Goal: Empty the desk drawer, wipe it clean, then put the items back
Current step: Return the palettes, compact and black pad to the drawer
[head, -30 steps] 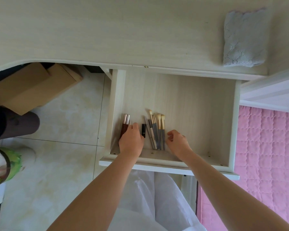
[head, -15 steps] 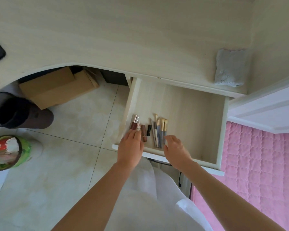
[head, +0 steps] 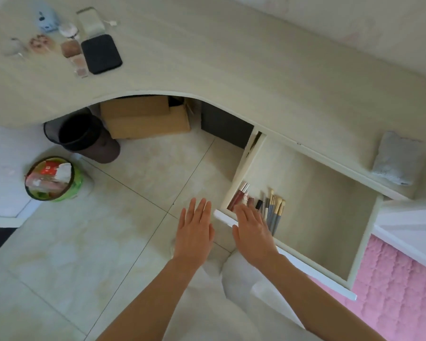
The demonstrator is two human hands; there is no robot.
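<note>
- Head view: the drawer (head: 312, 207) stands pulled out from under the tabletop (head: 207, 70), with lip-colour tubes (head: 241, 196) and makeup brushes (head: 273, 209) lined up at its front left corner; the rest of its floor is bare pale wood.
- Change: half a second ago both hands were at those items inside the drawer; now the left hand (head: 194, 230) is out over the floor (head: 84, 242) and the right hand (head: 253, 230) is above the front edge.
- State: both hands are flat, fingers straight, holding nothing.
- Judgement: the first items appear placed back; the return step is under way, not finished.
- Remaining: a black pad (head: 101, 54) and small cosmetics (head: 71, 49) lie on the far-left tabletop, well apart from the drawer.
- Cloth (head: 396, 158): folded, grey, on the tabletop just above the drawer.
</note>
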